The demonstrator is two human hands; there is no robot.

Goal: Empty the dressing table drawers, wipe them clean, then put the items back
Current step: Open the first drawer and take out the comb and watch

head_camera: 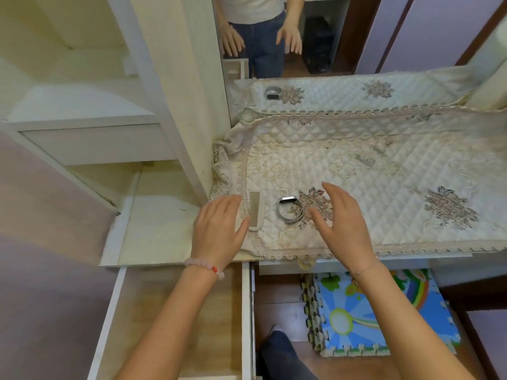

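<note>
A cream comb [254, 211] and a grey wristband watch [288, 209] lie on the quilted lace cloth [356, 171] covering the dressing table top. My left hand [219, 231] hovers open just left of the comb, thumb tip close to its lower end. My right hand [343, 223] is open with fingers spread, just right of the watch, holding nothing. Below the left hand a drawer [175, 319] is pulled out, its pale wooden bottom bare where it shows between my forearms.
A mirror [288, 37] stands behind the table and reflects the person and the watch. White shelving [82, 119] sits to the left. A colourful foam mat [370, 316] lies on the floor under the table, beside my foot [279, 349].
</note>
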